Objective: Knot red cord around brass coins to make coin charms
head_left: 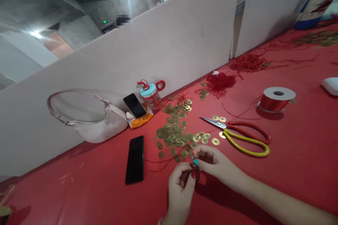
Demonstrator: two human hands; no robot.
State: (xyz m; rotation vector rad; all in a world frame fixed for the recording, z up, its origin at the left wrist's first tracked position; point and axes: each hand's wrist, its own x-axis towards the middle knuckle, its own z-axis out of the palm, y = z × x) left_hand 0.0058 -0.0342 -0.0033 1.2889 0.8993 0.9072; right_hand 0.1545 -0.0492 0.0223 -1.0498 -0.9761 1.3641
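My left hand [181, 190] and my right hand [212, 161] meet fingertip to fingertip just above the red table, both closed in a pinch. Between them is a thin red cord [164, 167], whose loose length trails left toward a black phone. Part of the cord rises by my right index finger. Whether a coin is also held there is hidden by the fingers. Right behind my hands lies a spread of brass-coloured coins with holes [173, 132]. Scissors [237, 134] with one red and one yellow handle lie to the right of the coins.
A black phone [135, 160] lies left of my hands. Farther back are a white handbag [102, 128], a second phone [135, 105] on an orange-and-white packet, and a lidded cup [151, 95] by the white partition [169, 49]. Rightward are red cord bundles [221, 82] and a red ribbon spool [275, 100].
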